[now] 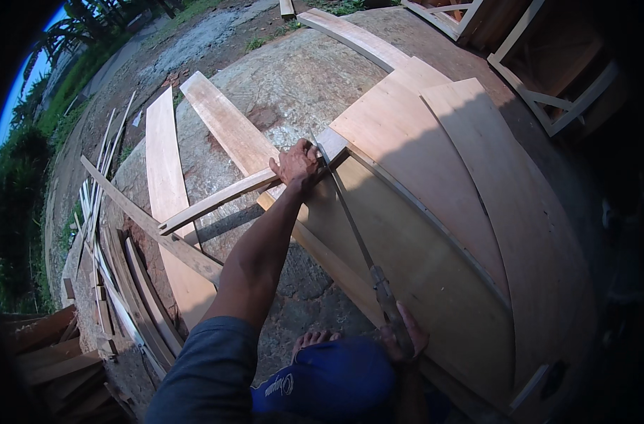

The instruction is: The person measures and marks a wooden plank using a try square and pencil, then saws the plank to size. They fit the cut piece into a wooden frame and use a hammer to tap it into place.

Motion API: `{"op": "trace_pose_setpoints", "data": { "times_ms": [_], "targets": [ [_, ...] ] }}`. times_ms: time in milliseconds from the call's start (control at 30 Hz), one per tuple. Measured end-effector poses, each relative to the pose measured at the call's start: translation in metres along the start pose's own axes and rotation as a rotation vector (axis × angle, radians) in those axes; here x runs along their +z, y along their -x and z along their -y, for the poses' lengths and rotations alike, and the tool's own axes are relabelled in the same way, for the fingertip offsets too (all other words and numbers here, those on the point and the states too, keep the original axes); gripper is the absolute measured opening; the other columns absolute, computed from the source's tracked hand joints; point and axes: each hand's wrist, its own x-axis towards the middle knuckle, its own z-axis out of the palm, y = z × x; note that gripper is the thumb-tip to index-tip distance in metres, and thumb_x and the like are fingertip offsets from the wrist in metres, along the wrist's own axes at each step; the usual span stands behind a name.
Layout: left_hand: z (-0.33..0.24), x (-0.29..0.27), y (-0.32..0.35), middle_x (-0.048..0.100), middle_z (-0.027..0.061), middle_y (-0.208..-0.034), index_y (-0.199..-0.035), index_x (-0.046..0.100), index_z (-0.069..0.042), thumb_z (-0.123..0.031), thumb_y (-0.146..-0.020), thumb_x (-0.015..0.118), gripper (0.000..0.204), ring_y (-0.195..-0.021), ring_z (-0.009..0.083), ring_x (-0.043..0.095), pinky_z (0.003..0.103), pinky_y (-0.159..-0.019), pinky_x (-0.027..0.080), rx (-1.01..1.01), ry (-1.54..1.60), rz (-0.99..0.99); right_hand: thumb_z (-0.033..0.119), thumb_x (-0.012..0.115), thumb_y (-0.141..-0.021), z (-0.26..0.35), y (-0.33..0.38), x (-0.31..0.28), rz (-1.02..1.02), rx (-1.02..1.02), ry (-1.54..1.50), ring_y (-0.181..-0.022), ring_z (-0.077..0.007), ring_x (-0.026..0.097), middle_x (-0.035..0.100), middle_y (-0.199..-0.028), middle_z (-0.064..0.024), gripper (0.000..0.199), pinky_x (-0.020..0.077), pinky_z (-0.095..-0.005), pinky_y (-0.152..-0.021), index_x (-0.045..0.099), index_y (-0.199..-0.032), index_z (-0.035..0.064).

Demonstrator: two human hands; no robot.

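Observation:
My left hand [297, 164] grips the end of a narrow wooden strip [216, 201], pressing it down where it crosses a long plank [226, 127]. My right hand [405, 338] is closed around the handle of a hand saw [351, 215]. The thin saw blade runs from my right hand up to the strip's end, right beside my left hand's fingers. Strip and saw lie over the edge of a large plywood sheet [406, 261]. My bare foot [313, 340] rests on the ground below the plank.
More plywood sheets [477, 141] overlap to the right. Loose planks [165, 152] lie on the rough concrete ground [293, 78]. A pile of slats and offcuts [117, 283] sits at the left. White wooden frames [548, 78] stand at the top right.

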Motion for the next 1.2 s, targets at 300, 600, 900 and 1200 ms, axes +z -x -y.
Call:
{"op": "trace_pose_setpoints", "data": {
  "times_ms": [300,600,900,1200],
  "targets": [
    [-0.011,0.004,0.003,0.073,0.0040,-0.109,-0.108,0.069,-0.021,-0.045,-0.099,0.054,0.030,-0.119,0.0319,0.057,0.063,-0.117,0.014,0.023,0.005,0.015,0.014,0.073,-0.089,-0.004,-0.074,0.050,-0.043,-0.015,-0.056,-0.094,-0.0341,0.076,0.073,-0.108,-0.0260,0.050,0.0596,-0.0385,-0.080,0.060,-0.134,-0.0039],
    [0.003,0.005,0.001,0.074,0.0050,-0.107,-0.107,0.070,-0.020,-0.043,-0.099,0.054,0.029,-0.116,0.0311,0.059,0.061,-0.115,0.017,0.054,0.037,-0.029,0.015,0.074,-0.089,-0.021,-0.005,0.022,-0.004,-0.033,-0.012,-0.096,-0.0360,0.076,0.072,-0.112,-0.0271,0.053,0.0598,-0.0388,-0.081,0.058,-0.135,-0.0060],
    [-0.003,-0.001,0.000,0.073,0.0045,-0.110,-0.111,0.069,-0.022,-0.046,-0.099,0.055,0.031,-0.120,0.0293,0.057,0.061,-0.117,0.015,0.024,0.013,-0.001,0.019,0.073,-0.091,-0.022,-0.045,0.046,0.008,-0.104,0.088,-0.090,-0.0372,0.076,0.072,-0.109,-0.0269,0.052,0.0606,-0.0393,-0.075,0.058,-0.135,-0.0057],
    [-0.004,0.005,0.003,0.073,0.0060,-0.104,-0.109,0.069,-0.021,-0.045,-0.099,0.054,0.030,-0.119,0.0304,0.057,0.060,-0.116,0.017,0.061,0.038,-0.021,0.019,0.073,-0.090,-0.009,-0.108,0.067,-0.023,-0.062,-0.013,-0.093,-0.0334,0.076,0.072,-0.112,-0.0270,0.054,0.0599,-0.0358,-0.077,0.057,-0.137,-0.0037]
  ]
}}
